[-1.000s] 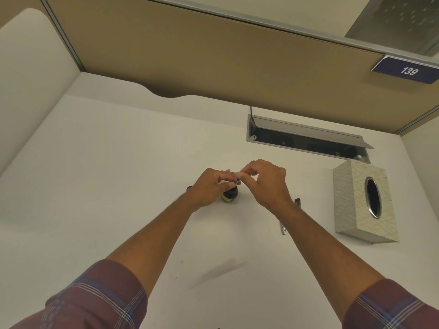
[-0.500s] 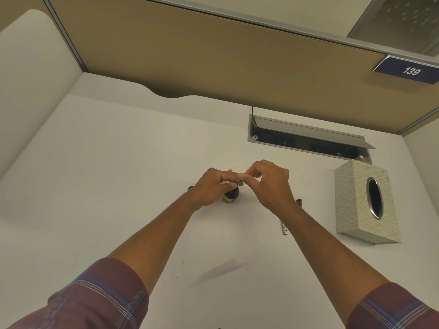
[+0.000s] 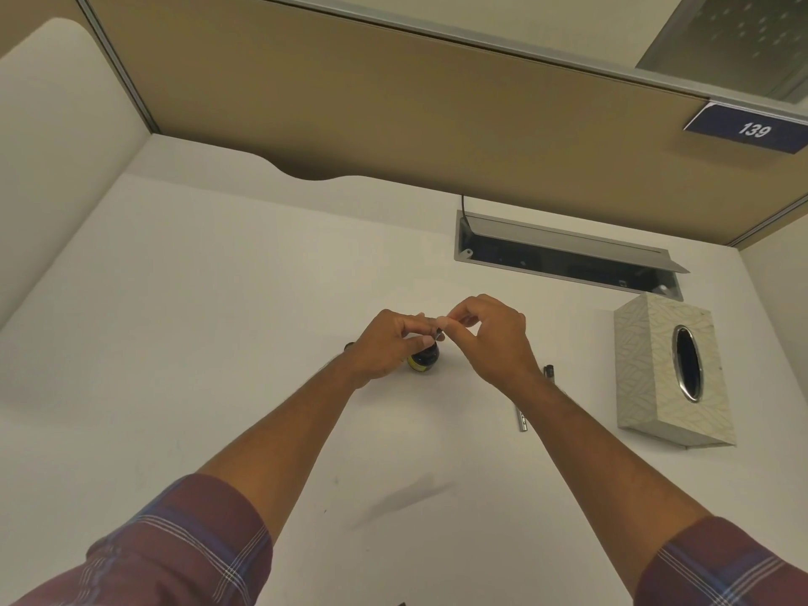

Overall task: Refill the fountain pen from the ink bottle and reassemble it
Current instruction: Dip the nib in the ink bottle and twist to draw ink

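A small dark ink bottle [image 3: 424,357] with a yellow label stands on the white desk [image 3: 218,325], partly hidden by my left hand [image 3: 387,345]. My left hand's fingers curl around a small dark pen part [image 3: 437,332] just above the bottle's mouth. My right hand [image 3: 492,336] pinches the upper end of that part with thumb and forefinger. Two loose pen pieces lie to the right: a dark piece [image 3: 549,372] and a silver piece [image 3: 522,421], both partly behind my right forearm. A small dark object [image 3: 349,345] peeks out behind my left wrist.
A patterned tissue box [image 3: 664,378] stands at the right. An open cable tray [image 3: 564,260] is set into the desk behind my hands. Tan partition walls close the desk at the back and sides.
Both hands have stayed over the bottle; my right fingers have shifted slightly on the pen part. The bottle has not moved.
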